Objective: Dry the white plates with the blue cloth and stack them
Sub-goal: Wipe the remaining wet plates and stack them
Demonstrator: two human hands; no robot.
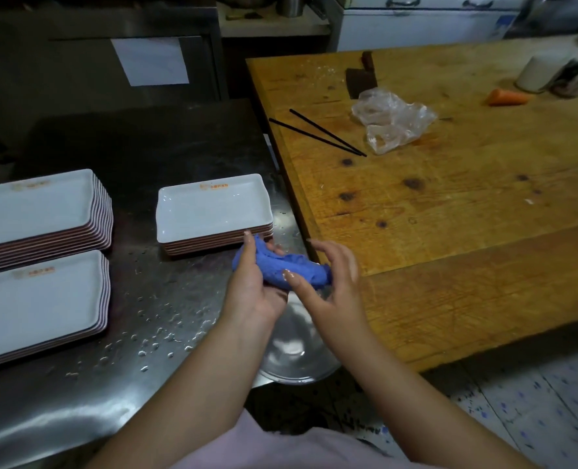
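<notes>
A bunched-up blue cloth (289, 267) is held between both hands just in front of a short stack of white rectangular plates (209, 208). My left hand (252, 282) grips the cloth's left end from below. My right hand (328, 275) holds its right end with curled fingers and thumb. Two taller stacks of the same plates stand at the left: one far (40, 208), one near (37, 306).
The plates stand on a wet steel counter (152, 326) dotted with water drops. A steel bowl (294, 350) sits under my hands at the counter's edge. To the right, a wooden table (450, 214) carries chopsticks (318, 132), a plastic bag (392, 120), a cleaver (362, 79) and a carrot (507, 97).
</notes>
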